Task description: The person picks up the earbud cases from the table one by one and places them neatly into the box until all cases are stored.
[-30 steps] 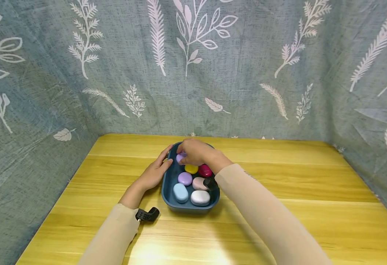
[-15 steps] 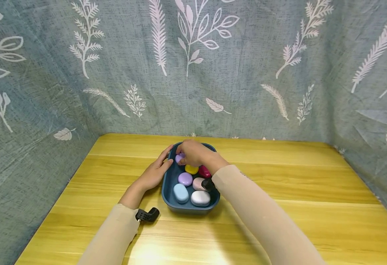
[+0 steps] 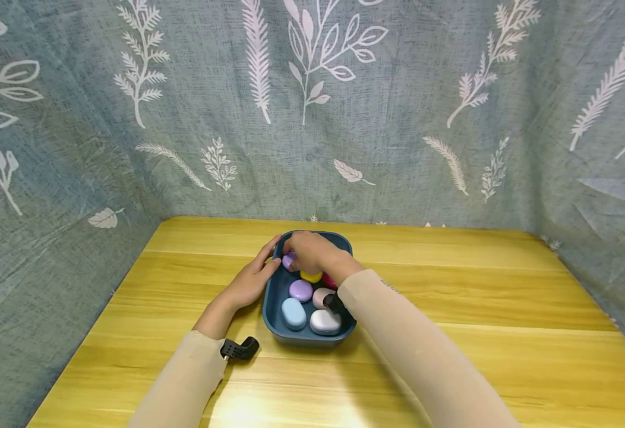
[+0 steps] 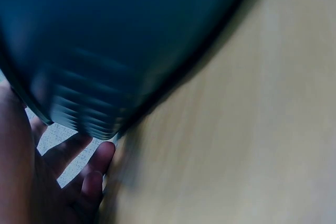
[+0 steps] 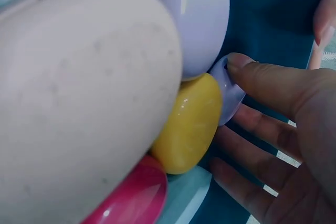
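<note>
A deep blue plastic bin (image 3: 267,297) stands on the table, holding several smooth, rounded, pebble-like cases. My left hand (image 3: 251,279) holds its left side, thumb at the rim and fingers along the outer wall; in the left wrist view those fingers (image 4: 100,158) touch the ribbed corner. Reaching inside, my right hand (image 3: 312,252) pinches a small glossy purple case (image 5: 229,90) at the far left, thumb on top and fingers beneath. Beside it lie a yellow case (image 5: 189,129), a second purple one (image 3: 300,290) and a crimson one (image 5: 139,195), partly hidden.
Nearer in the bin are a light blue case (image 3: 293,314), a white one (image 3: 325,321) and a pale pink one (image 3: 320,297). The wooden table (image 3: 451,285) spreads to both sides. A patterned grey-blue cloth (image 3: 312,166) hangs behind it.
My right hand has shifted slightly toward the near left with the purple case, lower in the bin. My left hand keeps its place on the bin's side.
</note>
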Motion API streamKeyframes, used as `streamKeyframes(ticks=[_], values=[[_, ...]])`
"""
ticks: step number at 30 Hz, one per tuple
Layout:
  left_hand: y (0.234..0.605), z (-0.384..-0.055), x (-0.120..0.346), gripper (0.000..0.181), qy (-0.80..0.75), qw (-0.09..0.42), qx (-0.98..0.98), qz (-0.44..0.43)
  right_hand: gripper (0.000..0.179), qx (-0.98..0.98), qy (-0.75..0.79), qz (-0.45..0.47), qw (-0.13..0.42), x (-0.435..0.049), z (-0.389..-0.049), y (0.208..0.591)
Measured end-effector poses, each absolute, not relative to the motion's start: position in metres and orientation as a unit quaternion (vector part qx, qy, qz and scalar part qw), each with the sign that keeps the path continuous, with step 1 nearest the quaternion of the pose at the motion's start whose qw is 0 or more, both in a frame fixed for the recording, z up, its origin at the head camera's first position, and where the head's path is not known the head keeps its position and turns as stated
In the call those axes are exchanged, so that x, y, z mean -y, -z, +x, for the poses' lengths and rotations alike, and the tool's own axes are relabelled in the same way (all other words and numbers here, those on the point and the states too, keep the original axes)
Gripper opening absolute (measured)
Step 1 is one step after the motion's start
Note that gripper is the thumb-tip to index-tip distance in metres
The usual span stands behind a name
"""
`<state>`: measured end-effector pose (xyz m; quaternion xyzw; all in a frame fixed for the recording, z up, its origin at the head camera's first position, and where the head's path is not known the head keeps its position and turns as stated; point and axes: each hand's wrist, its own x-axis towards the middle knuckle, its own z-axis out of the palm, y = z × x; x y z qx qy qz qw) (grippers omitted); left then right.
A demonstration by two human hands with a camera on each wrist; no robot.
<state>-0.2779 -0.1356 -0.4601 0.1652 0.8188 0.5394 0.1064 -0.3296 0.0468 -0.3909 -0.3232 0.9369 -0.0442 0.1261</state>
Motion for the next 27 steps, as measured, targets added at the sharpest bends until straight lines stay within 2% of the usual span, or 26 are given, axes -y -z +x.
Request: streamKeyframes(ticks=[6,17,22,27], values=[[0.435,-0.262,0.138,0.056,-0.531,0.114,-0.824,0.161,0.035,-0.937,0.046,-0.321,0.131,-0.041,-0.331,0.392],[0.466,-0.277,0.146,0.05,-0.531,0.085,-0.83,0.151,0.039,-0.935,0.063,-0.325,0.129,-0.044,-0.331,0.388],[0.462,-0.278,0.151,0.054,-0.515,0.078,-0.838,0.16,0.043,-0.937,0.081,-0.321,0.113,-0.058,-0.326,0.377],[0.45,-0.282,0.159,0.059,-0.5,0.095,-0.847,0.153,0.046,-0.936,0.123,-0.317,0.087,-0.08,-0.324,0.366]])
